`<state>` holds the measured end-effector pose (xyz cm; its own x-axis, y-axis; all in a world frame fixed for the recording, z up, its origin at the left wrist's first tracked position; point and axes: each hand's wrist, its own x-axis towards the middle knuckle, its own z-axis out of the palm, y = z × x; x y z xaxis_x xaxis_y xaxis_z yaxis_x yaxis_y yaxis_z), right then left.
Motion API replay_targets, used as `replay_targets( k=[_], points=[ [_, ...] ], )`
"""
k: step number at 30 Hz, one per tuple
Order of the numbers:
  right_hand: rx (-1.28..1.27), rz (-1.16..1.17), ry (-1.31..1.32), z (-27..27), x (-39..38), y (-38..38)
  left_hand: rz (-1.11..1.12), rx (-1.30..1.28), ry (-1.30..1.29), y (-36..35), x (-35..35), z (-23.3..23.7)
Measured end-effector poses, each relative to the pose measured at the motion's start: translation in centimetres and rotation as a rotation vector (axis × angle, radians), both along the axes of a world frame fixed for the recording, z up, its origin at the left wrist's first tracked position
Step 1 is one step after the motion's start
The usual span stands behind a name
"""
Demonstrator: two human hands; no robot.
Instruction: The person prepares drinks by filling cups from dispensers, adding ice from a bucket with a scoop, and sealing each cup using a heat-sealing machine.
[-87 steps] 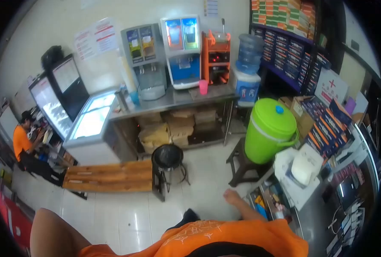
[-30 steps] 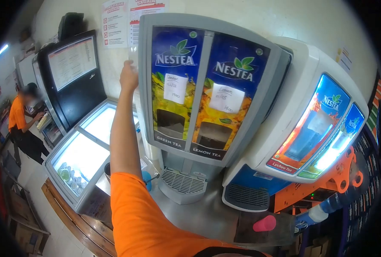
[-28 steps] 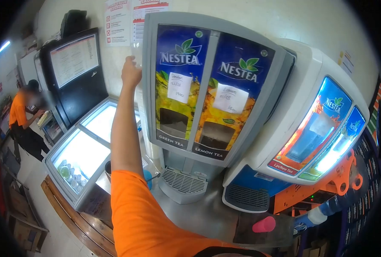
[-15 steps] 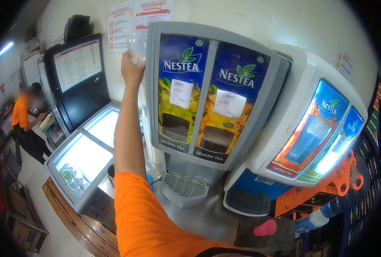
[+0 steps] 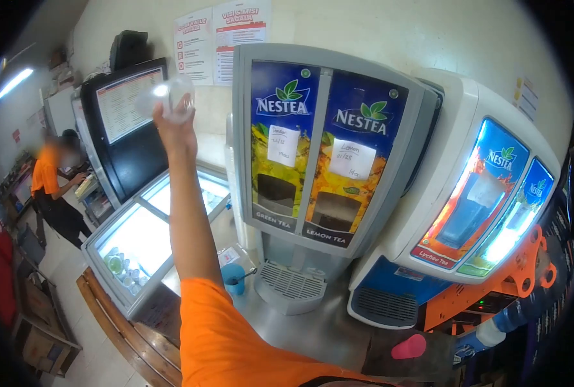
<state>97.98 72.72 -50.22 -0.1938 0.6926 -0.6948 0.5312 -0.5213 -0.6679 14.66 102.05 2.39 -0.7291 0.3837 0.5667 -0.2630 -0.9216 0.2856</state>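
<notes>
My left hand (image 5: 177, 132) is raised high, left of the grey Nestea drink dispenser (image 5: 312, 148), and is shut on a clear plastic cup (image 5: 167, 97) held tilted above the fingers. The cup is apart from the dispenser, in front of the black display fridge (image 5: 129, 122). The dispenser has a green tea and a lemon tea side, with a drip tray (image 5: 290, 284) below. My right hand is out of sight.
A second lit dispenser (image 5: 486, 193) stands to the right on the steel counter (image 5: 312, 329). A blue cup with a spoon (image 5: 233, 278) and a pink cup (image 5: 408, 347) sit on the counter. A glass-top freezer (image 5: 145, 238) is at left; a person in orange (image 5: 51, 187) stands beyond.
My left hand has come away from the gap beside the dispenser's left edge with a clear cup and swung left and outward. The view has shifted slightly.
</notes>
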Motion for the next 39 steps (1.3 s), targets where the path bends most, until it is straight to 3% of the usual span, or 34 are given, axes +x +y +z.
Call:
replay_targets(
  k=[2,4,5,6,7,8,11,13,14,16,18,20,21,23,24,26,27,29,31,34,35,36,38,39],
  points=[
    [0.366,0.318,-0.075,11.5,-8.0,4.2,-0.217,0.114,0.058,-4.8,2.2,-3.2],
    [0.74,0.616,-0.145,26.5,-17.8,7.8,-0.188,0.074,0.082,-9.4,7.3,-6.2],
    [0.726,0.615,-0.137,32.9,-22.9,8.8,0.034,-0.155,0.203,-11.5,10.3,-7.6],
    [0.658,0.344,0.145,38.3,-27.4,9.0,0.254,-0.384,0.323,-13.2,13.1,-9.3],
    [0.792,0.413,0.195,39.8,-29.7,10.1,0.127,-0.272,0.272,-14.2,15.2,-11.9],
    [0.926,0.479,0.24,40.3,-31.4,11.4,-0.002,-0.161,0.213,-15.0,17.5,-14.1],
    [1.165,0.412,0.631,40.9,-37.6,12.9,-0.061,-0.313,0.255,-18.3,24.7,-17.3],
    [1.157,0.297,0.801,39.2,-39.9,12.7,-0.186,-0.516,0.27,-20.1,28.4,-18.6],
    [1.146,0.271,0.793,39.4,-39.1,12.7,-0.206,-0.533,0.276,-20.7,29.7,-19.2],
    [0.842,0.479,0.67,39.4,-37.8,12.7,-0.346,-0.688,0.211,-21.7,31.7,-20.5],
    [0.894,0.411,0.671,38.5,-36.6,12.3,-0.303,-0.806,0.226,-22.6,32.5,-20.8],
    [0.937,0.414,0.543,38.1,-34.6,12.1,-0.053,-0.674,0.168,-22.8,32.8,-20.0],
    [0.929,0.399,0.54,37.7,-33.6,11.9,-0.066,-0.684,0.173,-23.1,32.4,-20.1],
    [0.951,0.351,0.493,36.6,-31.7,11.6,0.37,-0.664,0.485,-23.8,31.9,-20.4],
    [0.94,0.341,0.491,36.3,-30.8,11.3,0.36,-0.675,0.49,-24.4,33.1,-19.0],
    [0.846,0.417,0.461,35.4,-29.1,10.1,0.591,-0.958,1.557,-25.8,36.2,-15.2],
    [0.614,0.371,0.568,35.0,-28.3,9.4,0.564,-0.984,1.557,-25.5,37.3,-16.1],
    [0.551,0.361,0.58,33.2,-25.7,8.9,-0.051,-1.152,1.559,-24.7,38.9,-18.7],
    [0.439,0.307,0.631,32.7,-23.8,8.3,-0.103,-1.15,1.624,-25.5,39.9,-18.8],
    [0.507,0.241,0.592,30.8,-21.5,6.6,-0.261,-1.2,1.668,-27.0,39.8,-20.0],
    [0.662,0.209,0.539,30.4,-20.2,6.9,-0.529,-1.221,1.549,-27.5,38.6,-21.0],
    [0.658,0.221,0.542,30.8,-18.8,7.0,-0.781,-1.223,1.411,-28.0,37.6,-22.1],
    [0.892,0.135,0.266,31.9,-16.5,6.6,-0.695,-1.264,1.425,-28.0,36.9,-25.2],
    [0.884,0.139,0.274,31.6,-15.9,6.5,-0.328,-1.251,1.357,-27.6,36.9,-27.4]
  ],
)
